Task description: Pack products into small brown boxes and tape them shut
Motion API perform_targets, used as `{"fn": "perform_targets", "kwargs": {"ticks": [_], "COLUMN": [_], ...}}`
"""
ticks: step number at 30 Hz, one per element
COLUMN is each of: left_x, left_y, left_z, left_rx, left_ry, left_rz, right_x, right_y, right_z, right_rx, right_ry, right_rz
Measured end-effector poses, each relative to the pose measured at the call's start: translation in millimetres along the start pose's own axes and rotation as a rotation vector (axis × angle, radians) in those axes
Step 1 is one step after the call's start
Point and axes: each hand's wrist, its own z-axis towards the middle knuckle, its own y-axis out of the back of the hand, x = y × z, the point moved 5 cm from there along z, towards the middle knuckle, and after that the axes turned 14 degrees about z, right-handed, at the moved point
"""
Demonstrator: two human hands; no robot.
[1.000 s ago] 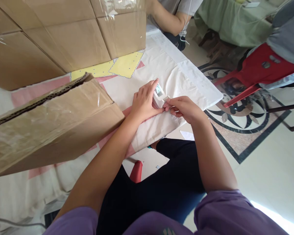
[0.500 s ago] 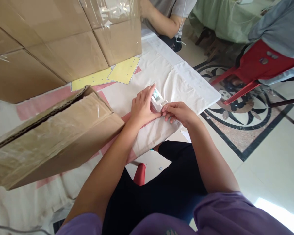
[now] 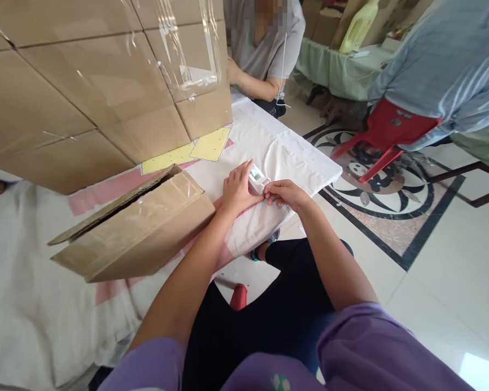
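Observation:
A small white box-shaped device (image 3: 259, 183) with a greyish, screen-like panel on top rests on the cloth-covered table (image 3: 277, 155) near its corner. My left hand (image 3: 237, 190) is wrapped round its left side, thumb along the near edge and fingers on the far side. At the right end of the device, my right hand (image 3: 287, 194) is closed, with thumb and forefinger pinching a small pale end piece. The fingers partly hide that piece, so its kind is unclear. Left of my forearm lies a cardboard box (image 3: 158, 222) with a gap along its top.
Taped cartons (image 3: 106, 81) are stacked at the back left, with yellow scallop-edged sheets (image 3: 212, 145) at their foot. A person in a grey shirt (image 3: 264, 60) is behind the table. To the right, another person sits on a red chair (image 3: 403, 127).
The head view has tilted up and shifted, showing more of the people and room behind. Both hands keep their hold on the white device, with little visible finger movement.

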Motion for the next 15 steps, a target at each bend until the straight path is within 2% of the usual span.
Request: {"fn": "perform_targets", "kwargs": {"ticks": [10,15], "left_x": [-5.4,-13.6], "left_y": [9.1,23.8], "left_z": [-5.3,-6.0], "left_rx": [0.030,0.068], "left_ry": [0.036,0.040], "left_rz": [0.032,0.000], "right_x": [-3.6,7.7], "right_y": [1.2,-5.7], "right_z": [1.0,-16.1], "right_rx": [-0.080,-0.117], "right_ry": [-0.031,0.039], "right_rz": [-0.009,-0.012]}}
